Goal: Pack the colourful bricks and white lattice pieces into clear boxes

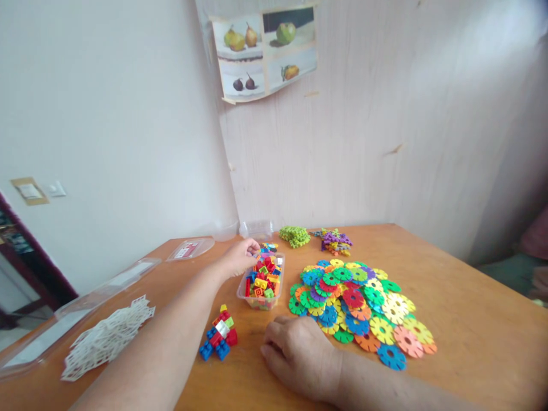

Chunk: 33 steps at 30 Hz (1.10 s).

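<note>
My left hand [242, 256] reaches over the left rim of a clear plastic tub [260, 304] filled with small toy building bricks [262, 281]. Its fingers are closed in a pinch near the far left corner; what is between them, if anything, is hidden. Between my arms, a small cluster of joined bricks [221, 329] in red, blue, white, green and yellow lies on the table. My right hand [297, 357] rests on the wood in a loose fist, with no object showing in it. It is just left of a pile of notched plastic discs [355, 299].
A wooden table [466, 319] meets the wall. White lattice pieces [109, 337] lie at left beside clear lids [190, 249]. Green pieces [294, 236], purple interlocking pieces [336, 240] and an empty-looking clear container [257, 229] stand at the back.
</note>
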Each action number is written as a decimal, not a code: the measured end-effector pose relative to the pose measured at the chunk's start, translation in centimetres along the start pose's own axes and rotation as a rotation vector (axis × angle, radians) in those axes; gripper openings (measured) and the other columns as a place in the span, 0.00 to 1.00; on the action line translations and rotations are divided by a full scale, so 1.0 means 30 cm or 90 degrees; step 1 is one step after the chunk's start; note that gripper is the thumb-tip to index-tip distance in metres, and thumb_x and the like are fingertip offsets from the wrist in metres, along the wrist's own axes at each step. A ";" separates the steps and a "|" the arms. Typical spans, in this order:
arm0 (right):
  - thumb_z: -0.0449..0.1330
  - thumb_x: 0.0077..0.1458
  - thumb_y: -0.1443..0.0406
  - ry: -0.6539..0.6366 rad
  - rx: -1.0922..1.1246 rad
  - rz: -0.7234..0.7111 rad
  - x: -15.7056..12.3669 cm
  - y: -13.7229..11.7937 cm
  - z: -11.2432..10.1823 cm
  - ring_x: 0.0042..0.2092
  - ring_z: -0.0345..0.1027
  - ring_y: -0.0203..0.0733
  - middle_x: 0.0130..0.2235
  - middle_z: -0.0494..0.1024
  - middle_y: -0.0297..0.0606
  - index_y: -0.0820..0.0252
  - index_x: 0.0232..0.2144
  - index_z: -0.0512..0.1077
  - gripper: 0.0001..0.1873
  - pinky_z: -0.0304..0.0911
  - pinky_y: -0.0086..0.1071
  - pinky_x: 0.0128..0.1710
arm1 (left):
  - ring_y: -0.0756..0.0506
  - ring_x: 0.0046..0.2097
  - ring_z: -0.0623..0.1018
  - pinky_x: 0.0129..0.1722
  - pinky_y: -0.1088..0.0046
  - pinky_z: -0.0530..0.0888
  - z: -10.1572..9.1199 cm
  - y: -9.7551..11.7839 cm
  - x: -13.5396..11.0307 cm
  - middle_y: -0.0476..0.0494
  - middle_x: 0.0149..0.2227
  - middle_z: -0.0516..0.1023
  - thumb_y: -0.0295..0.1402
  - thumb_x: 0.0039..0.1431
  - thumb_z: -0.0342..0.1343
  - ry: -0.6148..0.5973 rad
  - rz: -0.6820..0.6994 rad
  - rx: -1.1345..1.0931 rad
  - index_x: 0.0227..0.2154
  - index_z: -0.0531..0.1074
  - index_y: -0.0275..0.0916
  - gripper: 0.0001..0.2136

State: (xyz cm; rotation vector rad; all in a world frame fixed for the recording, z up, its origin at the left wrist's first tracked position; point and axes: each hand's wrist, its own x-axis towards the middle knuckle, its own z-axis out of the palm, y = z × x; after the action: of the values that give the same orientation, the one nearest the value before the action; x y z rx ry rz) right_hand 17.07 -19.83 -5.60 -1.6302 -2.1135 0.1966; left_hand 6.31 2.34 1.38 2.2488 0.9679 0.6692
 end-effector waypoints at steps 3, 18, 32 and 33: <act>0.52 0.62 0.59 0.003 0.007 0.002 -0.001 0.004 0.005 0.35 0.72 0.37 0.36 0.80 0.35 0.55 0.34 0.73 0.12 0.56 0.28 0.33 | 0.46 0.38 0.75 0.40 0.71 0.73 0.007 -0.016 0.009 0.46 0.36 0.77 0.28 0.43 0.58 0.006 0.011 0.008 0.35 0.72 0.38 0.13; 0.52 0.62 0.59 0.011 -0.006 -0.007 -0.003 0.009 0.011 0.34 0.71 0.37 0.35 0.79 0.35 0.56 0.33 0.73 0.12 0.55 0.29 0.31 | 0.41 0.43 0.74 0.48 0.67 0.68 0.030 -0.089 0.035 0.45 0.35 0.78 0.33 0.46 0.61 0.084 0.049 0.254 0.26 0.81 0.44 0.05; 0.52 0.62 0.60 0.002 0.001 -0.007 0.000 0.008 0.000 0.35 0.72 0.37 0.36 0.80 0.36 0.56 0.33 0.73 0.12 0.56 0.28 0.33 | 0.43 0.38 0.77 0.39 0.70 0.70 -0.040 -0.052 -0.068 0.46 0.34 0.80 0.37 0.50 0.53 0.040 0.002 0.117 0.31 0.77 0.39 0.11; 0.52 0.62 0.60 0.001 0.002 -0.006 -0.001 0.008 0.000 0.36 0.72 0.37 0.36 0.80 0.36 0.56 0.33 0.72 0.11 0.56 0.28 0.33 | 0.43 0.36 0.77 0.36 0.71 0.70 -0.055 -0.048 -0.087 0.46 0.32 0.80 0.38 0.49 0.53 0.036 -0.012 0.120 0.31 0.76 0.39 0.11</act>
State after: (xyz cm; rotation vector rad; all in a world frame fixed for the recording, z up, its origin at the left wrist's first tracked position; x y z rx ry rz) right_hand 17.28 -19.78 -5.70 -1.6188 -2.1179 0.1958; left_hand 3.00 1.66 0.99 2.3911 1.1191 0.6611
